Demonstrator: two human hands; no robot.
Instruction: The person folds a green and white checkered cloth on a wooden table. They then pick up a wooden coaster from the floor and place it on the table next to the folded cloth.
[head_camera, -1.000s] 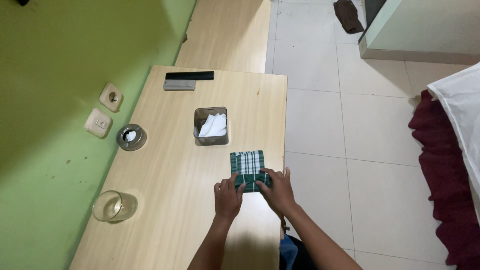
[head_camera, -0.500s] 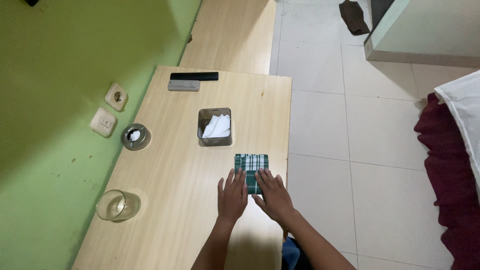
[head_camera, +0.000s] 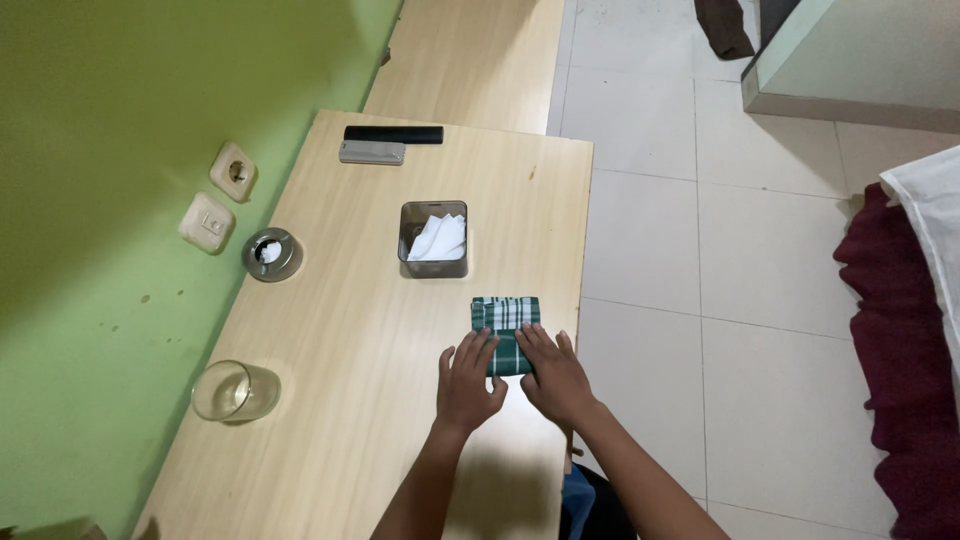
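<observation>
A small green and white checked cloth (head_camera: 506, 316), folded into a narrow rectangle, lies on the light wooden table (head_camera: 350, 340) near its right edge. My left hand (head_camera: 467, 378) rests flat with fingers spread on the cloth's near left part. Beside it, my right hand (head_camera: 553, 374) lies flat over the cloth's near right part. Both palms press down on the cloth; neither hand grips it.
A square clear holder with white napkins (head_camera: 435, 239) stands just beyond the cloth. A round ashtray (head_camera: 271, 254) and an empty glass (head_camera: 232, 391) sit along the green wall. Two remote controls (head_camera: 390, 143) lie at the far end. Tiled floor and a dark red bedcover (head_camera: 905, 350) are on the right.
The cloth went from a wider square held at its near edge to a narrower folded rectangle, and both hands now lie flat on it.
</observation>
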